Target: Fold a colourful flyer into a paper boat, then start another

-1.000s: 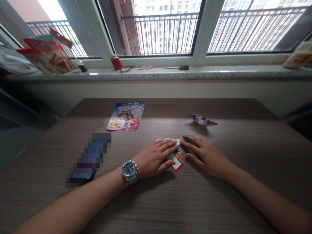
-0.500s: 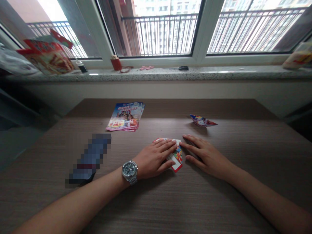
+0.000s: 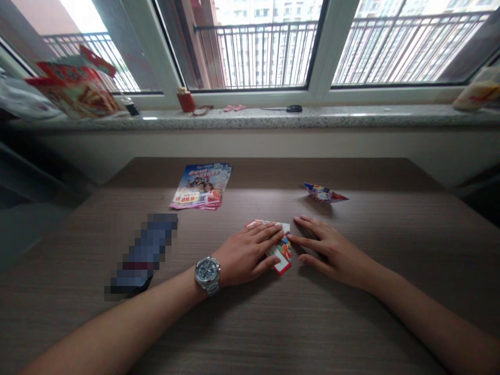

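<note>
The left hand [image 3: 246, 256] lies flat, its fingers close together and pressing down on a folded flyer [image 3: 279, 247]. The flyer sits on the table near the middle of the frame, with its lower corner poking out past the hand and showing a red border. Nothing is pinched. A steel watch [image 3: 207, 274] circles the left wrist.

The right hand [image 3: 333, 255] rests palm-down on the table [image 3: 363, 323] with its fingers spread. Its fingertips [image 3: 300, 221] are just beside the flyer, and the index finger comes so close to the paper that I cannot tell whether they touch.

Further up the table, a small pointed folded paper [image 3: 324, 193] sits straight ahead of the right hand. A stack of flyers [image 3: 200, 186] with a yellow price tag lies upper left of the hands, and a pixelated, unreadable object [image 3: 142, 255] lies left of the watch, well apart from the hands.

Beyond the table runs a speckled stone sill [image 3: 250, 119] holding scissors [image 3: 283, 109] and a red cup [image 3: 186, 101]. A bright snack bag [image 3: 74, 88] leans at its left end, below the window with its railing [image 3: 258, 57].
</note>
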`<state>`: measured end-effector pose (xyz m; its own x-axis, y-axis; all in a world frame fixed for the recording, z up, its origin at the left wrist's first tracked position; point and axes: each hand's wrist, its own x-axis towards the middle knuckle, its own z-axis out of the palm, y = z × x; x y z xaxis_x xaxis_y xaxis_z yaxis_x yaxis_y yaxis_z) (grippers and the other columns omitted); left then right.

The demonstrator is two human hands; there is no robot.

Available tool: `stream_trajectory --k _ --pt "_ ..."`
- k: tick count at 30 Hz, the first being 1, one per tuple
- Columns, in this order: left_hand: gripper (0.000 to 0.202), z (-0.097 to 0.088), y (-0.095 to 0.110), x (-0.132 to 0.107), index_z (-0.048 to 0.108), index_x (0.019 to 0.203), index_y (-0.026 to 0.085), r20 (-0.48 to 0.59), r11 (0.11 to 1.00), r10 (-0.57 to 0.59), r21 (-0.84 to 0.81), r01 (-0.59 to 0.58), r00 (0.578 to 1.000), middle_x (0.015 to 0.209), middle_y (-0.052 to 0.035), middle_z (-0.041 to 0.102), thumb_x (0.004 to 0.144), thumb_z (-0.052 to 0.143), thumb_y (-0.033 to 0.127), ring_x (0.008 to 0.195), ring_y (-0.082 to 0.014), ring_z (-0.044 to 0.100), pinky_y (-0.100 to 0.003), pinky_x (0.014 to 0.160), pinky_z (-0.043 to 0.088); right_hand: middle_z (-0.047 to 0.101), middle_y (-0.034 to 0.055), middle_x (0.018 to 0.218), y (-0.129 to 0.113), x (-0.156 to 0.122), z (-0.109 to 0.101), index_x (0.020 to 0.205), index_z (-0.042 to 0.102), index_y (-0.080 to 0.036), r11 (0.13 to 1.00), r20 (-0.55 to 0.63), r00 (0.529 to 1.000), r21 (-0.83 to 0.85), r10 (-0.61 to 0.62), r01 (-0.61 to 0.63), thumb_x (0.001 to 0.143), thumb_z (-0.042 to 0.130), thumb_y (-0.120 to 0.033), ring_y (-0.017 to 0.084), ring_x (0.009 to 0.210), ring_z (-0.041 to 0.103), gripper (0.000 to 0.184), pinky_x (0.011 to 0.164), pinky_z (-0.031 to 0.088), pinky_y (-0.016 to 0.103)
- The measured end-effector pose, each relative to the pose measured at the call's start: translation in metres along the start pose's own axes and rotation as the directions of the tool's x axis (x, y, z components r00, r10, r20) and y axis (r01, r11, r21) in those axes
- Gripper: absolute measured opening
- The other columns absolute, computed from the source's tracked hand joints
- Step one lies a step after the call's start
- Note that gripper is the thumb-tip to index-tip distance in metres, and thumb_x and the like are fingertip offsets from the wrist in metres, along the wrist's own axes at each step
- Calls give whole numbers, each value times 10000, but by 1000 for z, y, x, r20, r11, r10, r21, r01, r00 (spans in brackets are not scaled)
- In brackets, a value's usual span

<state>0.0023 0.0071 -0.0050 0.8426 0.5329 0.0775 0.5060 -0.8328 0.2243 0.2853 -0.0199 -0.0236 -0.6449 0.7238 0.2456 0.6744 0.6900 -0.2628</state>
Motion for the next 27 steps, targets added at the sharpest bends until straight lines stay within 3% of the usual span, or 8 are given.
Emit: stream_trajectory --k 8,16,27 --pt "611 -1 0 -1 306 1562 219 12 1000 -8 3 8 1000 1622 -76 313 1035 398 513 1508 -239 284 -415 1248 231 308 124 1634 1 -3 -1 1422 565 -320 1000 15 999 5 -31 31 946 620 -426 355 1481 316 491 1148 342 611" --pt "600 1 -2 -1 308 1560 228 -2 1000 -4 -11 4 1000 1619 -71 322 1036 396 508 1505 -239 290 -420 1249 227 353 85 1619 3 -3 -1 1397 577 -382 997 1 998 41 -58 58 924 660 -408 337 1449 385 481 1150 335 609" --pt "576 -1 -2 -2 324 1555 236 -1 1000 5 -7 -5 1000 1619 -61 325 1043 389 491 1510 -225 280 -405 1257 217 307 67 1641 0 -3 -1 1385 577 -417 991 34 992 61 -120 118 915 675 -414 334 1473 340 480 1165 293 617"
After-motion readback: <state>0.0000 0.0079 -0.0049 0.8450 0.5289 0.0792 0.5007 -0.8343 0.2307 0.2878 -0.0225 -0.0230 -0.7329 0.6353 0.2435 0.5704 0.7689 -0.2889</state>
